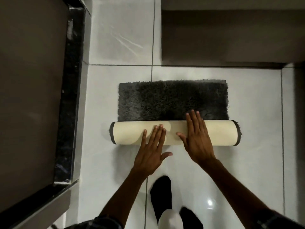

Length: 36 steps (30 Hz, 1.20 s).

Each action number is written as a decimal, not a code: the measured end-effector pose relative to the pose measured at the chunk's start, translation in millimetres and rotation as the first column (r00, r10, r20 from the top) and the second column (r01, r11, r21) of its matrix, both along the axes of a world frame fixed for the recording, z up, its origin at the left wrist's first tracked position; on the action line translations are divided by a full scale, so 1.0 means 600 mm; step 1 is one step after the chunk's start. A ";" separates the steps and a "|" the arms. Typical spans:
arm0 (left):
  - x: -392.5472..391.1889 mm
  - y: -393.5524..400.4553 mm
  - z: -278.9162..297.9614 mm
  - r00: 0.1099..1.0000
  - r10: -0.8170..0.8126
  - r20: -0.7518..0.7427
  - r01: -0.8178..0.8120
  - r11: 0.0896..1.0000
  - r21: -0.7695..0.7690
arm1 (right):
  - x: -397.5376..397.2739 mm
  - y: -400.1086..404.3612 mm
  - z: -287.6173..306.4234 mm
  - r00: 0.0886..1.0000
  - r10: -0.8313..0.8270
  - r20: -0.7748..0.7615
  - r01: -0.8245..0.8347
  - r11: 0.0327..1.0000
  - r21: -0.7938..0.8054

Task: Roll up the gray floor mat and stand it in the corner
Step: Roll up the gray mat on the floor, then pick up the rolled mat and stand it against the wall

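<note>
a: where does the shaggy dark gray rectangular floor mat (173, 98) stand in the job?

b: partway rolled. the near portion is wound into a cream-backed cylinder (219, 132) with the pale underside facing out, and the rest lies flat, pile up, on the glossy white tiled floor (255, 162) beyond it. so the step in hand looks like the rolling itself; standing it in the corner is not yet begun.

a: and the hands?

b: the left hand (151, 152) is spread flat, fingers resting on the roll's near side, thumb out over the tile. the right hand (196, 139) lies open across the top of the roll, fingertips reaching onto the flat pile. neither grips anything; both press with open palms.

a: which way does the roll run?

b: its long axis goes left to right across the view, dark trimmed ends at each side, and it would travel away from the person, toward the brown wall (231, 30).

a: next move?

b: probably an even push from both palms, so the ends stay level and the roll doesn't cone. a black-socked foot (160, 195) is planted just behind.
</note>
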<state>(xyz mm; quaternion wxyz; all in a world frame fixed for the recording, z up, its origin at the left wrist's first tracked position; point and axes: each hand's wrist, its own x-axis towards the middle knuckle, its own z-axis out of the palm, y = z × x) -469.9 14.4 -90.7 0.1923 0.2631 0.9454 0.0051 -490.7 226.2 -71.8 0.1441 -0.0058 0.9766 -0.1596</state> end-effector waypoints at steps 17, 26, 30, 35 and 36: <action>-0.138 0.094 0.032 0.438 0.894 0.096 -0.764 0.314 0.564 | -0.179 0.042 -0.005 0.934 0.316 0.166 -0.339 0.932 0.129; -0.245 0.119 -0.018 -0.211 -0.016 0.977 -0.680 -0.716 -0.158 | -0.412 0.035 -0.029 0.955 0.207 0.213 -0.219 0.975 0.034; -0.291 0.141 -0.041 -0.101 -0.170 0.980 -0.518 -0.832 -0.198 | -0.457 0.033 -0.036 0.931 0.196 0.308 -0.211 0.977 0.016; -0.300 0.144 -0.025 -0.044 -0.197 0.979 -0.509 -0.839 -0.192 | -0.436 0.025 -0.012 0.871 0.153 0.466 -0.130 0.988 -0.081; -0.302 0.135 -0.014 -0.006 -0.199 0.980 -0.529 -0.831 -0.172 | -0.422 0.021 -0.004 0.865 0.112 0.489 -0.060 0.991 -0.121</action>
